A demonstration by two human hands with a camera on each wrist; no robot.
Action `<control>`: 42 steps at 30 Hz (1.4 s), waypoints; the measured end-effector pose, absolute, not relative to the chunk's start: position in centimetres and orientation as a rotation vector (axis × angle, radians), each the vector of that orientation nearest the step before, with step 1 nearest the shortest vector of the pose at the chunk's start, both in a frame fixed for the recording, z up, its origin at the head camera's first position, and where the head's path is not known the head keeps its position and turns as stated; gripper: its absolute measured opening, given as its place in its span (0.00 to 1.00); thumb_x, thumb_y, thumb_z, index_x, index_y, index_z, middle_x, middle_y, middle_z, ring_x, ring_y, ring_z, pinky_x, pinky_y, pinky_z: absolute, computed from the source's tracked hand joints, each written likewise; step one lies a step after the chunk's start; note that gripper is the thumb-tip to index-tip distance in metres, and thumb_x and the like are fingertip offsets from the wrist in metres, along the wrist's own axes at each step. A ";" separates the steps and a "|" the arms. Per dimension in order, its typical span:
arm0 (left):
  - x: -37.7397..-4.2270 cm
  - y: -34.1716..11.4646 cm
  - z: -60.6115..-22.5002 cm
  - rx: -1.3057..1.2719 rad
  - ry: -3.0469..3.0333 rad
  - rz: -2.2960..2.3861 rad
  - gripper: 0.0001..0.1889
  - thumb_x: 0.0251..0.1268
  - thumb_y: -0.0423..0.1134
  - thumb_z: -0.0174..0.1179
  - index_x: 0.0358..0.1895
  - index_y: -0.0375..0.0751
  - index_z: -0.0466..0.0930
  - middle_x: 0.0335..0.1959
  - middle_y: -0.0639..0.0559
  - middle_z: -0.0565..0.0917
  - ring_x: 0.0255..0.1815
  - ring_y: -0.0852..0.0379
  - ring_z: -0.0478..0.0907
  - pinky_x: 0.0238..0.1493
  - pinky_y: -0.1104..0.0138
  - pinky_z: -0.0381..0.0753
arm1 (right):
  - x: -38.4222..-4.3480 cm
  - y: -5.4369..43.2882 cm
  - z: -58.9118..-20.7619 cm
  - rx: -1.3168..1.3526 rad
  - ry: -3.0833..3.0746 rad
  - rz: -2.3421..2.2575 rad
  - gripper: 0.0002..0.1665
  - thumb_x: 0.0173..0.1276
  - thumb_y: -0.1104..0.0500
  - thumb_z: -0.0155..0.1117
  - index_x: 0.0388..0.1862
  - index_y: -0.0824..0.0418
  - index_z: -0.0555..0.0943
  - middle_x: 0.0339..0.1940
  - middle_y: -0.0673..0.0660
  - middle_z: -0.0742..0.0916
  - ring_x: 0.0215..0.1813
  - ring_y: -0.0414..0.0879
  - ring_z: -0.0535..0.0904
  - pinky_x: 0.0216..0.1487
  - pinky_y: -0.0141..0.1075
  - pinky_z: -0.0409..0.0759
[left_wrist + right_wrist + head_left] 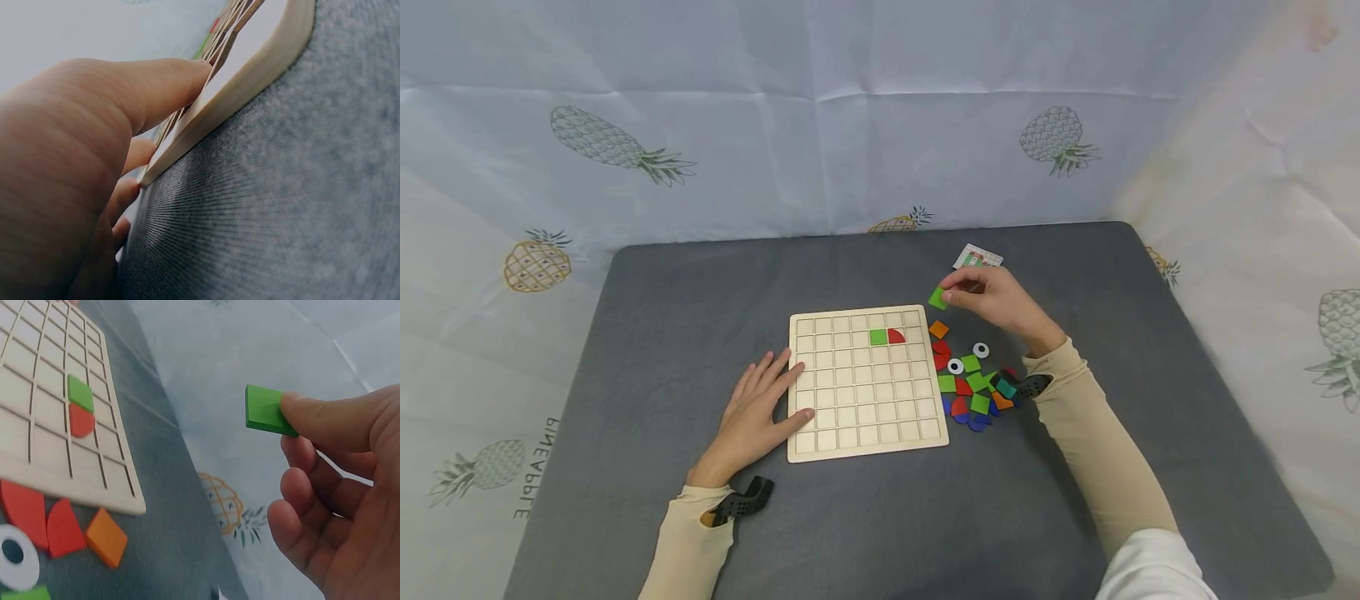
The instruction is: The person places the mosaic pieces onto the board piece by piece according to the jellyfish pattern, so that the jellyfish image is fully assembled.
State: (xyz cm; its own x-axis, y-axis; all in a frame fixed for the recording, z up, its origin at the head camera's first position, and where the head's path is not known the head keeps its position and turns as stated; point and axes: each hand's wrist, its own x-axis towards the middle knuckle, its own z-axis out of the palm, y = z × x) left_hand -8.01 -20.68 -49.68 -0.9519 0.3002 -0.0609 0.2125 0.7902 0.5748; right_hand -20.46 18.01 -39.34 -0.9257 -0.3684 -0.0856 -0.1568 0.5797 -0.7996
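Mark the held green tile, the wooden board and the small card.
Green tile point(265, 409): right wrist view, on its broad face.
Wooden board point(867, 413): head view, on one of its grid cells.
Small card point(977, 256): head view, on its printed face.

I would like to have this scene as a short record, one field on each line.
Left hand: thumb and index finger on the board's left edge
Right hand: pinches a green tile near the board's far right corner
Board: wooden grid; holds a green square and, beside it, a red quarter-circle
Loose pieces: right of board; green, red, orange, blue
Eye discs: two, among them
Card: just beyond the right hand
Table: dark grey
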 end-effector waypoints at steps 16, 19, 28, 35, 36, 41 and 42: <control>-7.9 -20.6 -49.9 0.440 2.867 0.876 0.42 0.64 0.59 0.66 0.79 0.51 0.62 0.84 0.49 0.53 0.86 0.43 0.43 0.85 0.47 0.37 | -22.8 11.9 -39.6 -0.693 2.439 -1.290 0.12 0.75 0.59 0.63 0.52 0.62 0.87 0.48 0.60 0.87 0.47 0.56 0.82 0.46 0.38 0.82; -8.1 -20.4 -49.8 0.443 2.865 0.875 0.43 0.64 0.60 0.66 0.79 0.51 0.62 0.84 0.49 0.53 0.86 0.43 0.42 0.85 0.47 0.37 | -23.1 11.3 -40.0 -0.713 2.426 -1.271 0.12 0.75 0.60 0.63 0.52 0.61 0.87 0.50 0.60 0.87 0.46 0.52 0.81 0.45 0.38 0.81; -8.0 -20.5 -49.7 0.425 2.856 0.883 0.42 0.65 0.59 0.65 0.79 0.50 0.62 0.84 0.49 0.53 0.86 0.43 0.42 0.85 0.47 0.37 | -23.6 9.0 -41.3 -0.718 2.401 -1.206 0.11 0.75 0.59 0.63 0.51 0.59 0.88 0.49 0.58 0.88 0.42 0.49 0.80 0.40 0.36 0.76; -8.0 -20.6 -49.8 0.431 2.860 0.887 0.42 0.65 0.59 0.66 0.79 0.50 0.63 0.84 0.49 0.54 0.86 0.43 0.43 0.85 0.47 0.37 | -23.6 7.7 -42.8 -0.628 2.376 -1.122 0.11 0.75 0.56 0.64 0.50 0.56 0.89 0.49 0.55 0.89 0.46 0.47 0.82 0.43 0.36 0.80; -8.0 -20.7 -49.8 0.434 2.860 0.888 0.42 0.64 0.59 0.66 0.79 0.50 0.63 0.84 0.48 0.54 0.86 0.43 0.43 0.85 0.47 0.38 | -23.5 7.6 -43.0 -0.619 2.381 -1.103 0.11 0.75 0.56 0.64 0.50 0.56 0.89 0.50 0.55 0.89 0.47 0.46 0.82 0.44 0.36 0.80; -8.0 -20.7 -49.8 0.420 2.853 0.878 0.42 0.65 0.59 0.65 0.79 0.50 0.62 0.84 0.49 0.53 0.86 0.44 0.42 0.85 0.48 0.37 | -23.2 7.3 -43.9 -0.612 2.386 -1.064 0.11 0.75 0.56 0.64 0.50 0.56 0.89 0.49 0.55 0.89 0.46 0.47 0.82 0.45 0.37 0.80; -7.9 -20.8 -49.8 0.417 2.851 0.875 0.42 0.65 0.59 0.65 0.79 0.50 0.62 0.84 0.49 0.53 0.86 0.44 0.42 0.85 0.49 0.36 | -23.1 7.2 -44.1 -0.619 2.387 -1.051 0.11 0.75 0.56 0.64 0.50 0.56 0.89 0.49 0.55 0.89 0.46 0.47 0.82 0.45 0.37 0.80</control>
State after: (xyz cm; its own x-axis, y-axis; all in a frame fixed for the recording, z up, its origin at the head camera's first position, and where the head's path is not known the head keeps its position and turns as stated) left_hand -7.91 -20.76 -49.80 -0.9534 0.2988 -0.0426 0.2235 0.7936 0.5659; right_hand -23.12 7.20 -44.06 -0.7946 -0.5641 -0.2245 -0.2151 0.6074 -0.7647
